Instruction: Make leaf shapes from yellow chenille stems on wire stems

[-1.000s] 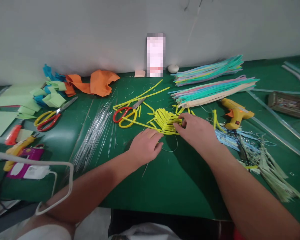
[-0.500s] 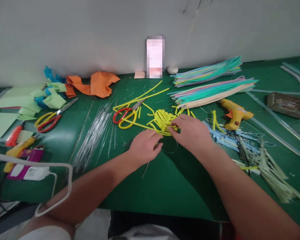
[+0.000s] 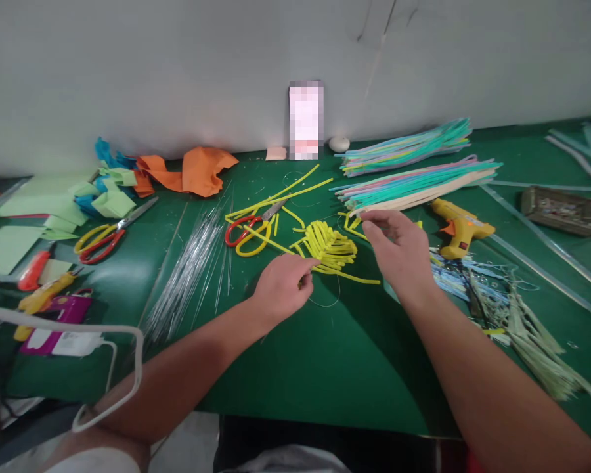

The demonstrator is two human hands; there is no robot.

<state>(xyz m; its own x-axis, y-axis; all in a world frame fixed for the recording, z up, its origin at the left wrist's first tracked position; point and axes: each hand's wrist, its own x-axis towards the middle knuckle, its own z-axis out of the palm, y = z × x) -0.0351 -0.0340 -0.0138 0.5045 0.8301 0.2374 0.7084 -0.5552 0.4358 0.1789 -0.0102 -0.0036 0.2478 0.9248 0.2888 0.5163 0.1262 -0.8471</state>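
Note:
A leaf-shaped piece of yellow pipe cleaners [image 3: 329, 244] lies on the green table, with short strips slanting off a middle line. My left hand [image 3: 284, 282] is closed at its lower left side, thumb and forefinger pinching its edge; the curled fingers hide the exact grip. One long yellow strip [image 3: 362, 280] sticks out to the right below the leaf. To the right of the leaf, my right hand [image 3: 396, 246] hovers by loose short yellow pipe cleaner pieces [image 3: 350, 225]. Its fingers reach forward, thumb a little apart, and nothing shows between them.
Red-and-yellow scissors [image 3: 250, 235] and thin metal wires [image 3: 190, 269] lie left of the leaf. Colourful pipe cleaner bundles [image 3: 414, 180] lie behind my right hand, a yellow glue gun [image 3: 460, 230] to its right. A phone [image 3: 305, 121] leans on the wall. More scissors [image 3: 113, 233] lie further left.
My right hand has left the leaf's right edge and moved right and slightly back toward the loose yellow pieces, uncovering the leaf. My left hand stays at the leaf's lower left.

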